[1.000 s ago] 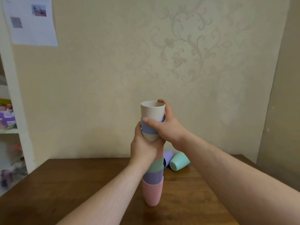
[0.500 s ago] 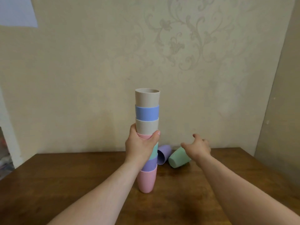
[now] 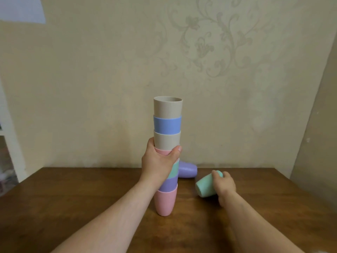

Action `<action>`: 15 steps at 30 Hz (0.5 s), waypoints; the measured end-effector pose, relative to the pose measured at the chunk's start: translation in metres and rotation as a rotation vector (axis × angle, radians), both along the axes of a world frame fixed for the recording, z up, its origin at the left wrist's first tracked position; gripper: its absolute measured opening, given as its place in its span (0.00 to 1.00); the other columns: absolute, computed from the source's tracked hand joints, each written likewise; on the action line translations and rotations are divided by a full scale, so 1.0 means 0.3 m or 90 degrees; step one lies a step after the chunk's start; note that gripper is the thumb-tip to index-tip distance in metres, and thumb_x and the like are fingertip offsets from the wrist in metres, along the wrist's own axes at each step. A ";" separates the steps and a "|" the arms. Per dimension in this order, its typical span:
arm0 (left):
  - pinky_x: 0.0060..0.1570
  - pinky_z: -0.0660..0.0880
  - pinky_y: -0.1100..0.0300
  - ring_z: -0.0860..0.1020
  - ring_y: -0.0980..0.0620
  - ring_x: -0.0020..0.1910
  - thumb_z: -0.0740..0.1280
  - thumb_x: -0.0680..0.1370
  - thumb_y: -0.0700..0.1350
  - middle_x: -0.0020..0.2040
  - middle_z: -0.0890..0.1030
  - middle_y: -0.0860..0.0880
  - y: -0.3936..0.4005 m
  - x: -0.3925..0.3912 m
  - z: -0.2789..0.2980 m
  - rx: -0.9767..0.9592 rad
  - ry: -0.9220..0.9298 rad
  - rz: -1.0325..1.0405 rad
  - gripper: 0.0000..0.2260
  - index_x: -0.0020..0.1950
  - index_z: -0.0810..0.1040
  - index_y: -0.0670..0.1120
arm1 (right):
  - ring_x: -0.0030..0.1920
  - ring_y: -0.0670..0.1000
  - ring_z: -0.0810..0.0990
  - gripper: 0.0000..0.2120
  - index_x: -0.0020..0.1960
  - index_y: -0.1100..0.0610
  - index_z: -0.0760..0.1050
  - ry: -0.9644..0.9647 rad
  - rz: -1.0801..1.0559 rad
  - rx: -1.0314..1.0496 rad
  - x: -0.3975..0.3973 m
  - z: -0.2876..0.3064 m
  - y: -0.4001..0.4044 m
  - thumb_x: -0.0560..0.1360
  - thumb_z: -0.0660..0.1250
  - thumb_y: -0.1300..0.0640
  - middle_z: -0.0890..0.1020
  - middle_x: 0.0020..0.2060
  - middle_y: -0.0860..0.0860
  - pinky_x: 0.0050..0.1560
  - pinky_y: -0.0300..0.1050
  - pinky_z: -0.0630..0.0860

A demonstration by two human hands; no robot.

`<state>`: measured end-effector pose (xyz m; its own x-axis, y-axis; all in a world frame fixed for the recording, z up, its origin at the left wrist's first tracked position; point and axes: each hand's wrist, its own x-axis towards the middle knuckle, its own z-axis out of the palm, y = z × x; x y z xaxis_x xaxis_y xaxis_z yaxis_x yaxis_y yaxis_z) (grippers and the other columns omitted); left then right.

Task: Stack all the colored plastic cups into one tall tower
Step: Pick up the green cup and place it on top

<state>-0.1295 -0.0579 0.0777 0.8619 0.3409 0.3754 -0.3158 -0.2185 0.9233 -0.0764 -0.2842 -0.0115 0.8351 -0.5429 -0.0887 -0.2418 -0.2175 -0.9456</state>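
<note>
A tower of several nested cups (image 3: 167, 125) stands upright on the wooden table (image 3: 73, 198), with a beige cup on top and a pink one at the bottom. My left hand (image 3: 158, 164) is wrapped around the tower's middle. To the right, my right hand (image 3: 224, 185) grips a mint green cup (image 3: 205, 187) that lies on its side on the table. A lilac cup (image 3: 187, 171) lies on its side behind the tower, partly hidden by it.
The table meets a patterned beige wall at the back and a second wall at the right. A white shelf unit (image 3: 7, 152) stands at the far left. A sheet of paper (image 3: 21, 9) hangs on the wall at the upper left.
My right hand left the top of the tower, dropped to the table at the right and closed on the mint green cup. The left hand stayed on the tower.
</note>
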 end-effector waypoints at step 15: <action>0.55 0.87 0.42 0.89 0.50 0.50 0.80 0.62 0.66 0.52 0.88 0.55 0.013 -0.126 0.029 -0.035 0.020 -0.079 0.31 0.61 0.77 0.58 | 0.66 0.57 0.79 0.50 0.81 0.50 0.63 -0.039 0.166 -0.211 -0.263 0.045 0.004 0.66 0.84 0.46 0.80 0.69 0.53 0.64 0.49 0.77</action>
<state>-0.1672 -0.0541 0.0862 0.9097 0.2497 0.3318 -0.3086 -0.1279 0.9425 -0.1554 -0.2831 0.0020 0.9467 -0.3030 0.1093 -0.0833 -0.5582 -0.8255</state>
